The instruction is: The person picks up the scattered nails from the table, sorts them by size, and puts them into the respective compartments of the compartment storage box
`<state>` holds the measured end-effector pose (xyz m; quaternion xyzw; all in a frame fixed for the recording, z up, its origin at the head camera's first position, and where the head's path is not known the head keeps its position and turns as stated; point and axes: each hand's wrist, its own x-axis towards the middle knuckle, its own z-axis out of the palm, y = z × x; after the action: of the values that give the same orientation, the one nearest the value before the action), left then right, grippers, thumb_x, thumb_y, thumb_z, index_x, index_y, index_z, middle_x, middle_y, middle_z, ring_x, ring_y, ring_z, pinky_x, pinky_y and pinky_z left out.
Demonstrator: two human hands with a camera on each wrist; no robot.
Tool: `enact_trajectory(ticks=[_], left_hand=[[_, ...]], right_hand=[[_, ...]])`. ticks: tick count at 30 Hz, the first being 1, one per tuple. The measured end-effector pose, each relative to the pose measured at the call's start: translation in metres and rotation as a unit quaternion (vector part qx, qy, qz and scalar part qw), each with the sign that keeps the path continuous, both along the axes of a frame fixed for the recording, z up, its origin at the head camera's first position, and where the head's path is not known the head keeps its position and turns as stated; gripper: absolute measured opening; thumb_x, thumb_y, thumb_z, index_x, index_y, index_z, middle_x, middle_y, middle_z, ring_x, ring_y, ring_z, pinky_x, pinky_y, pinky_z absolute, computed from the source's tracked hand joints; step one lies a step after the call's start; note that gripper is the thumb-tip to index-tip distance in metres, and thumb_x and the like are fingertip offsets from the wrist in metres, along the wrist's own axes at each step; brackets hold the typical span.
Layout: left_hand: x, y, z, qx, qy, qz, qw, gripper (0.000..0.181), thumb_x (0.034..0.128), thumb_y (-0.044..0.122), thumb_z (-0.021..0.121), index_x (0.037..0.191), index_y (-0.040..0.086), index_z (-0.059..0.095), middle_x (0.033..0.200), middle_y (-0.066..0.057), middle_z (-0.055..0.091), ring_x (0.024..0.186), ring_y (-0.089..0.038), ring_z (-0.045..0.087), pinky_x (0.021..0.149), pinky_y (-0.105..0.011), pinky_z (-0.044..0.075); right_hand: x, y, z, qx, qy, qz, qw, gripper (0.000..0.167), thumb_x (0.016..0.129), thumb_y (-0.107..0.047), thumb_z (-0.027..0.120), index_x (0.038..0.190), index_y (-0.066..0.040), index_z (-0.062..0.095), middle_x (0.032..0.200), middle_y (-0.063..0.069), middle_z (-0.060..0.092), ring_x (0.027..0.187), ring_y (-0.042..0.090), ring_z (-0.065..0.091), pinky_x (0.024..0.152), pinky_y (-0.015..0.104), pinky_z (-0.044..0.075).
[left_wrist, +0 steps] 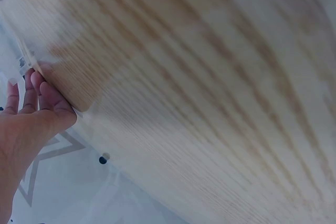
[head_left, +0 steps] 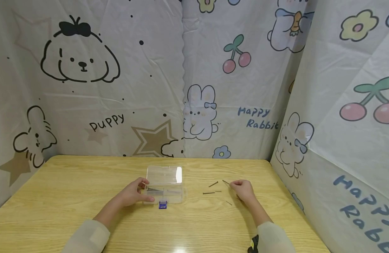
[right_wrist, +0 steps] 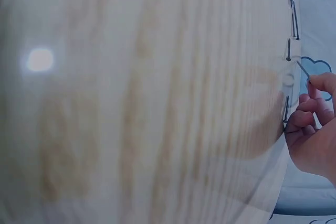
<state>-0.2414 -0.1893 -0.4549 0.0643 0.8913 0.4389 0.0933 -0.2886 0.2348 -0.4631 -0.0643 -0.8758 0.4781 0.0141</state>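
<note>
A clear plastic box (head_left: 173,197) with its lid (head_left: 162,175) raised stands on the table, some nails (head_left: 154,189) in its left compartment. My left hand (head_left: 132,193) holds the box's left side between thumb and fingers; the left wrist view shows the hand (left_wrist: 31,124) at the frame's left edge. To the right of the box, my right hand (head_left: 243,190) pinches a nail (head_left: 225,182) between thumb and finger. The right wrist view shows this hand (right_wrist: 315,129) with the pinched nail (right_wrist: 302,69). Several nails (head_left: 208,193) of differing sizes lie left of and below it.
A blue latch (head_left: 162,205) is at the box's front. The wooden table (head_left: 194,228) reaches back to a printed cloth (head_left: 150,88), and another cloth (head_left: 346,140) hangs along the right side. Something black and yellow (head_left: 253,244) is beside the right sleeve.
</note>
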Motion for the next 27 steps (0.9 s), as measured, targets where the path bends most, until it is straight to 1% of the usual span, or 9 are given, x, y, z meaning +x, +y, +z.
enact_trajectory(ticks=[3,5,10,12,14,17,21,24,27], left_hand=[[0.001,0.000,0.001,0.002,-0.002,-0.004,1.0000,0.075,0.0671,0.040,0.082,0.123,0.006,0.046,0.120,-0.016,0.051,0.101,-0.026,0.049,0.087,-0.042,0.042],[0.001,0.000,0.001,0.003,-0.003,-0.005,1.0000,0.075,0.0673,0.039,0.082,0.123,0.005,0.046,0.120,-0.017,0.050,0.102,-0.027,0.049,0.088,-0.042,0.042],[0.001,0.000,0.003,0.011,-0.003,-0.009,0.9999,0.075,0.0675,0.038,0.082,0.123,0.004,0.045,0.121,-0.018,0.050,0.102,-0.028,0.048,0.088,-0.043,0.042],[0.001,0.000,0.004,0.012,-0.002,-0.010,0.9999,0.076,0.0674,0.040,0.082,0.123,0.004,0.045,0.121,-0.018,0.049,0.102,-0.028,0.048,0.088,-0.042,0.042],[0.001,0.000,0.004,0.007,0.000,-0.015,0.9999,0.076,0.0684,0.041,0.081,0.123,0.004,0.044,0.122,-0.018,0.049,0.102,-0.028,0.048,0.087,-0.041,0.042],[0.001,0.000,0.004,0.007,-0.001,-0.017,0.9998,0.076,0.0686,0.041,0.081,0.123,0.004,0.044,0.121,-0.018,0.049,0.102,-0.028,0.048,0.087,-0.041,0.042],[0.001,0.000,0.004,0.010,-0.003,-0.019,0.9998,0.075,0.0689,0.039,0.081,0.124,0.003,0.044,0.121,-0.019,0.049,0.103,-0.029,0.048,0.088,-0.042,0.042],[0.002,0.000,0.003,0.009,-0.003,-0.015,0.9998,0.073,0.0691,0.036,0.082,0.124,0.004,0.045,0.122,-0.017,0.050,0.104,-0.029,0.049,0.089,-0.043,0.042],[0.003,0.000,0.003,0.005,-0.003,-0.014,0.9999,0.073,0.0695,0.036,0.082,0.124,0.004,0.045,0.122,-0.018,0.050,0.104,-0.029,0.049,0.089,-0.044,0.042]], right_hand=[[0.000,-0.002,0.000,-0.026,-0.005,-0.004,0.9997,0.024,0.088,-0.016,0.061,0.102,0.004,0.066,0.085,0.009,0.062,0.051,0.007,0.044,0.050,0.023,0.042],[-0.001,-0.003,0.000,-0.035,-0.007,-0.006,0.9993,0.026,0.089,-0.016,0.061,0.104,0.003,0.066,0.090,0.011,0.063,0.055,0.007,0.046,0.053,0.022,0.043],[-0.001,-0.010,0.004,-0.046,-0.002,-0.003,0.9989,0.029,0.089,-0.019,0.062,0.107,0.003,0.066,0.107,0.016,0.064,0.080,0.013,0.053,0.068,0.024,0.046],[0.000,-0.014,0.007,-0.052,-0.005,0.000,0.9986,0.029,0.089,-0.020,0.062,0.107,0.002,0.066,0.107,0.015,0.063,0.083,0.015,0.053,0.069,0.025,0.045],[0.002,-0.019,0.009,-0.060,-0.009,0.002,0.9981,0.029,0.089,-0.021,0.062,0.107,0.002,0.066,0.104,0.012,0.063,0.079,0.014,0.051,0.067,0.027,0.045],[0.005,-0.025,0.011,-0.079,-0.015,0.006,0.9967,0.029,0.089,-0.021,0.062,0.107,0.001,0.066,0.096,0.007,0.062,0.064,0.010,0.045,0.058,0.025,0.042],[0.006,-0.033,0.012,-0.113,-0.017,0.014,0.9933,0.028,0.088,-0.020,0.063,0.106,0.002,0.066,0.090,0.007,0.063,0.046,0.004,0.034,0.046,0.020,0.035],[0.007,-0.040,0.011,-0.139,-0.015,0.028,0.9898,0.028,0.088,-0.018,0.063,0.105,0.005,0.065,0.085,0.008,0.063,0.041,0.003,0.030,0.042,0.019,0.031],[0.008,-0.046,0.011,-0.150,-0.016,0.042,0.9876,0.027,0.088,-0.016,0.063,0.105,0.006,0.065,0.069,0.004,0.057,0.041,0.005,0.031,0.041,0.020,0.030]])
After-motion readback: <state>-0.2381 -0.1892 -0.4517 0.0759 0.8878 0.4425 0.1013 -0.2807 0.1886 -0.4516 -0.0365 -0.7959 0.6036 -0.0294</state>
